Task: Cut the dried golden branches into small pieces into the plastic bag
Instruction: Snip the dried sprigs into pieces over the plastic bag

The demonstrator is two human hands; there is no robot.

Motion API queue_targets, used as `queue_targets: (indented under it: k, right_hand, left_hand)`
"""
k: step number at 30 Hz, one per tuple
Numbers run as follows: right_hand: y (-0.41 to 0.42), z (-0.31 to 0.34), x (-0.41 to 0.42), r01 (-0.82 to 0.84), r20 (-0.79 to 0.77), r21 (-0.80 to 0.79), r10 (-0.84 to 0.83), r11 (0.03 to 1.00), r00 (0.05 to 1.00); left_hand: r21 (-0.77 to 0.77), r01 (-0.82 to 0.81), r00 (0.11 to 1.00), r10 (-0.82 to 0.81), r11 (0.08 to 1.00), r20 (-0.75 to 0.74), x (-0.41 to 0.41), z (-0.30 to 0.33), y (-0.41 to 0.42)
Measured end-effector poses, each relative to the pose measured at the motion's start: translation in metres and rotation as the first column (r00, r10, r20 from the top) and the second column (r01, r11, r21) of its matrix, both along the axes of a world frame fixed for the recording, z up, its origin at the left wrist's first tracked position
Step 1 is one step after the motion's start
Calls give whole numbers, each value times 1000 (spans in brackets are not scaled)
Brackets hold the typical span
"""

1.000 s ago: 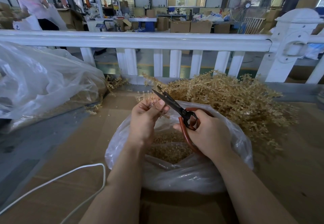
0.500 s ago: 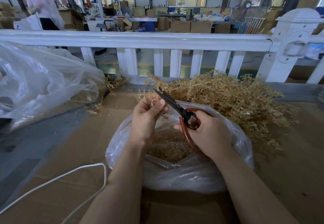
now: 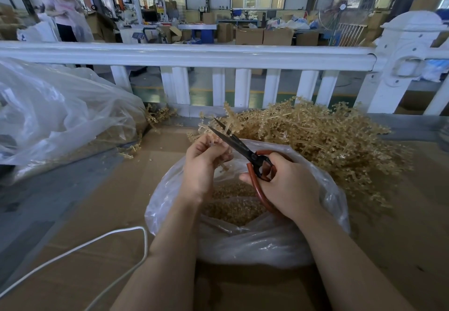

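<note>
A clear plastic bag (image 3: 255, 245) lies open on the cardboard-covered table, with cut golden pieces (image 3: 233, 209) inside. Above its mouth my left hand (image 3: 202, 164) pinches a small golden branch (image 3: 213, 144). My right hand (image 3: 284, 186) grips the red-handled scissors (image 3: 245, 151); the black blades are parted and point up-left, right beside the branch. A big pile of dried golden branches (image 3: 315, 138) lies behind and to the right of the bag.
A large crumpled plastic bag (image 3: 56, 113) with golden material sits at the left. A white cord (image 3: 102, 240) loops over the cardboard at lower left. A white railing (image 3: 194, 55) borders the table's far side. A person stands far back left.
The scissor blades have opened a little wider beside the branch. My left fingers have shifted slightly on the branch. The person in the background has moved to the right.
</note>
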State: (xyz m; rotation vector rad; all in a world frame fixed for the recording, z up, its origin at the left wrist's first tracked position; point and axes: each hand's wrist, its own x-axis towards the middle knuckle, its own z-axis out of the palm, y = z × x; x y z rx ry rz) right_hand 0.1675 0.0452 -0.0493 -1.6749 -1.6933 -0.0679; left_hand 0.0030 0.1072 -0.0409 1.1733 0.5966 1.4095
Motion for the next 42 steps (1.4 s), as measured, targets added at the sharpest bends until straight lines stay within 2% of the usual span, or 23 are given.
queue_targets:
  k: [15, 21, 32, 42]
  right_hand:
    - [-2, 2, -2, -45, -76, -21, 44, 999, 996]
    - [-2, 1, -1, -37, -52, 8, 37, 999, 998]
    - [0, -3, -2, -31, -71, 56, 35, 998, 997]
    - [0, -2, -1, -47, -70, 45, 50, 998, 996]
  left_hand:
    - [26, 28, 999, -27, 999, -31, -1, -1, 3]
    - [30, 28, 999, -27, 999, -46, -1, 1, 0]
    - [14, -37, 997, 38, 999, -72, 0, 1, -2]
    - [-61, 8, 1000, -8, 998, 5, 4, 4, -5]
